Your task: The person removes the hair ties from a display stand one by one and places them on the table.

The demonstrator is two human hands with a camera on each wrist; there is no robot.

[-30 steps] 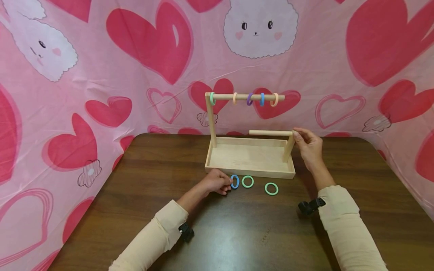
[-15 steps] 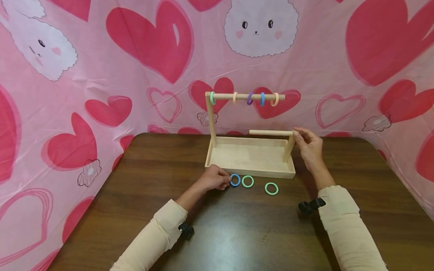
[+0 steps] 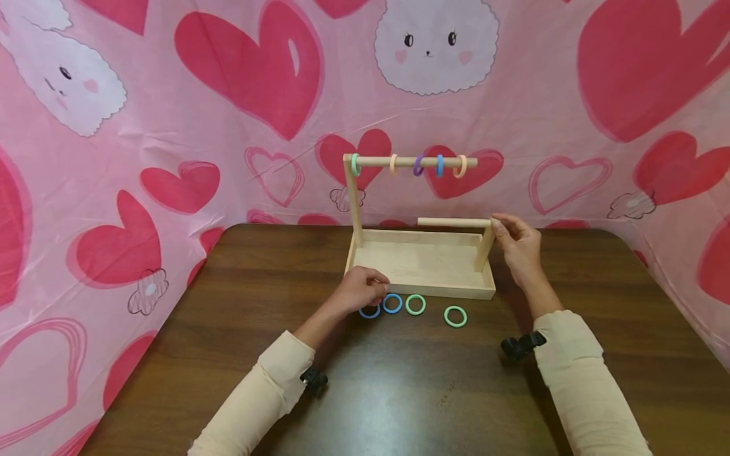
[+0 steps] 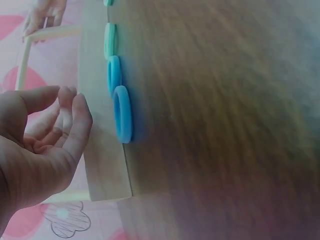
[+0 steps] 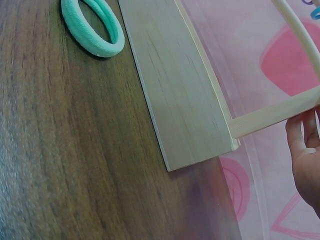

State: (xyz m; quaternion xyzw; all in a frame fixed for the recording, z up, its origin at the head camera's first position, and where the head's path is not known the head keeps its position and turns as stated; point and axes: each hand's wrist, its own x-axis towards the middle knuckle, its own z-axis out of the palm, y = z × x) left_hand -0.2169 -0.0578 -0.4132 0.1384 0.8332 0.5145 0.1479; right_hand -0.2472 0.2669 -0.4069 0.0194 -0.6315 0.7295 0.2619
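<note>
Left hand (image 3: 360,288) low over the tabletop (image 3: 399,367), by the front wall of the wooden tray (image 3: 433,291): fingers loosely curved, thumb close to the fingertips, nothing seen pinched. Right hand (image 3: 519,247) at the short post (image 3: 484,253), pinching the upper end between thumb and fingers. Partly beneath the left hand in the head view, nearest blue ring (image 4: 128,120), lying flat on the tabletop. Rightward, in a loose row before the tray: second blue ring (image 3: 392,313), near green ring (image 3: 416,314), far green ring (image 5: 102,48) set apart. Probably very light, soft and springy, judging by the fuzzy, fabric-like band; hardly slippery, not fragile, apt to flex out of round under a hard squeeze. Best taken by one edge of the band, thumb against fingertips, opening left clear. Farther out, short bar (image 3: 453,222), bare. Above, upper bar (image 3: 376,162) on the tall post (image 3: 353,206), with five hanging rings (image 3: 417,173) spaced along it. Beyond, pink cloth (image 3: 228,120) with printed hearts.
</note>
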